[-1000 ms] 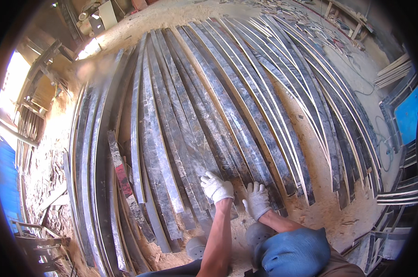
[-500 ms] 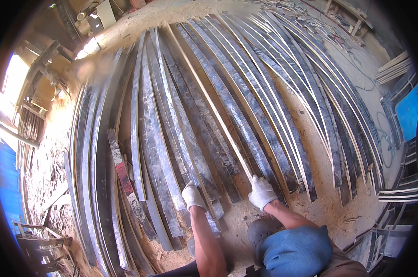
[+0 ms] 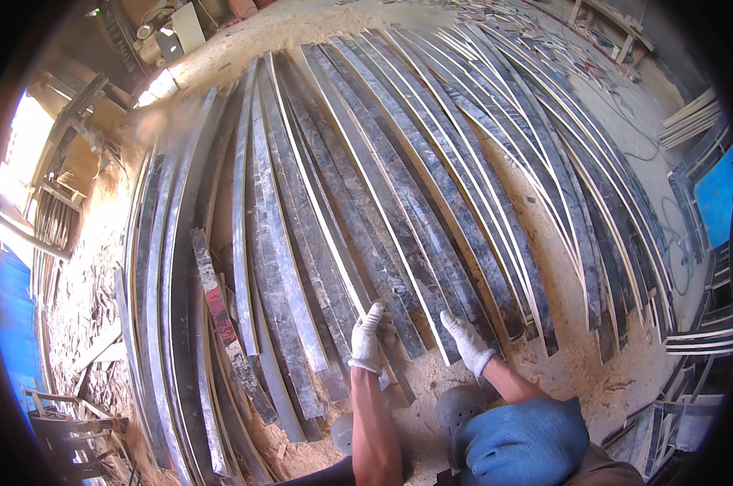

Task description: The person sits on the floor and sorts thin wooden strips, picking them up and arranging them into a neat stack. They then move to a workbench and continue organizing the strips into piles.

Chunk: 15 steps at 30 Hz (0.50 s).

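Note:
Long dark board strips with pale edges lie side by side on the ground. My left hand (image 3: 366, 338), in a white work glove, is closed around the near end of one tilted strip (image 3: 322, 219), its pale edge facing up. To the right, my right hand (image 3: 468, 343), also gloved, has its fingers stretched out beside the near end of another strip (image 3: 415, 296). Its fingertips touch or almost touch that strip; I cannot tell which. The undersides of both hands are hidden.
More strips (image 3: 160, 324) lie at the left, one with a red patch (image 3: 218, 314). Wood scraps (image 3: 91, 308) cover the ground farther left. Stacked dark frames (image 3: 707, 316) and a blue panel (image 3: 718, 198) stand at the right. A thin hose (image 3: 676, 243) lies near them.
The strip in my right hand has come down flat among the others, and that hand's grip has loosened. My left hand has moved right, tilting its strip up on edge.

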Each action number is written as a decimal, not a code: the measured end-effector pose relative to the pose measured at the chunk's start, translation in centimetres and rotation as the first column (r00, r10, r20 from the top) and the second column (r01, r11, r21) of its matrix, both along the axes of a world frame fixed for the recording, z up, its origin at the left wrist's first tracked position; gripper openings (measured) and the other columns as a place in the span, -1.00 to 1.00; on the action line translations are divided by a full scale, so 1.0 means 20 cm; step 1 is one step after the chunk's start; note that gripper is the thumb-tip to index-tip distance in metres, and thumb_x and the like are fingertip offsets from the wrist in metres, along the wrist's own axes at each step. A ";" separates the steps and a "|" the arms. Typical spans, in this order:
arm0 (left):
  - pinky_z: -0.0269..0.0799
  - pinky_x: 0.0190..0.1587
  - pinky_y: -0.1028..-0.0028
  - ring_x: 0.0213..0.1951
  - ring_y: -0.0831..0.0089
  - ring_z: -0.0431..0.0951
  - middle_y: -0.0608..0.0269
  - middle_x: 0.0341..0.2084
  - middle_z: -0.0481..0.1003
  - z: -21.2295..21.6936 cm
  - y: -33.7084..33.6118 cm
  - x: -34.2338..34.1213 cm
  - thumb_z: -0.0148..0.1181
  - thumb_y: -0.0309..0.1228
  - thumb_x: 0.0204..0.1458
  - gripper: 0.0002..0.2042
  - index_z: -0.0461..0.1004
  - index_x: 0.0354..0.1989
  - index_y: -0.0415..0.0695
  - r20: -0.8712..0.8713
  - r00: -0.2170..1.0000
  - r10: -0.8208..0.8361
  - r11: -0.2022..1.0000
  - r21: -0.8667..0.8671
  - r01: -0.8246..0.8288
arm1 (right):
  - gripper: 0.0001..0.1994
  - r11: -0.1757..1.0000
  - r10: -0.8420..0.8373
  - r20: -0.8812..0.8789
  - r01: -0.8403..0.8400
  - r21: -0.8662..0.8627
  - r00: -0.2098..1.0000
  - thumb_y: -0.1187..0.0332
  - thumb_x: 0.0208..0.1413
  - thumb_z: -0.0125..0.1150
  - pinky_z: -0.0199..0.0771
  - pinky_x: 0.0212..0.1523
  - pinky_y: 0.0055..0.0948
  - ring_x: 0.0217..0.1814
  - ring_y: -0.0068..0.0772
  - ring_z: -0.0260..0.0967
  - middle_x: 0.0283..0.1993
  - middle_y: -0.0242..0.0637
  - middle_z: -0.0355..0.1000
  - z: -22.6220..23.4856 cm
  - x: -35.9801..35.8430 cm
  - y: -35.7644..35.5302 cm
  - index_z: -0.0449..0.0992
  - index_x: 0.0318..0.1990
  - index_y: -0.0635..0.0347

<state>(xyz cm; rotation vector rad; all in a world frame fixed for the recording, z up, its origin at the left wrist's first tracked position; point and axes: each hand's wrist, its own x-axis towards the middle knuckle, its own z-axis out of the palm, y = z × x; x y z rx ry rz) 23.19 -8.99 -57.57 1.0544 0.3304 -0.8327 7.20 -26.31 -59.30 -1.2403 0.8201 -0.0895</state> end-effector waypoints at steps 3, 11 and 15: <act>0.49 -0.51 0.44 -0.42 0.43 0.63 0.16 -0.27 0.65 0.00 -0.02 -0.04 0.35 -0.13 0.26 -0.61 0.53 0.07 -0.16 0.060 0.998 -0.020 0.997 0.076 0.015 | -0.33 0.970 0.157 -0.127 -0.129 0.205 0.979 -0.33 0.34 0.06 0.37 -0.53 -0.50 -0.54 -0.64 0.39 -0.51 -0.51 0.48 0.15 0.04 0.03 0.69 -0.18 0.18; 0.66 -0.17 0.24 -0.15 0.21 0.71 0.07 -0.12 0.68 0.01 -0.08 -0.07 0.36 0.01 0.21 -0.46 0.55 0.10 -0.23 0.069 0.989 -0.127 0.992 -0.005 0.128 | -0.56 0.616 0.368 -0.166 -0.373 -0.693 0.915 -0.13 0.27 0.30 0.52 -0.37 -0.16 -0.40 -0.19 0.56 -0.38 -0.15 0.56 0.26 0.01 0.09 0.55 -0.14 0.11; 0.62 -0.07 0.31 -0.21 0.33 0.67 0.18 -0.19 0.65 0.15 -0.13 -0.08 0.45 -0.07 0.14 -0.37 0.44 0.24 -0.26 -0.013 0.986 -0.167 0.947 -0.282 0.157 | -0.52 0.287 0.519 0.103 -0.059 -0.956 0.849 -0.11 0.27 0.29 0.60 -0.32 -0.03 -0.34 0.03 0.61 -0.12 -0.16 0.59 0.45 0.11 0.12 0.54 0.06 0.10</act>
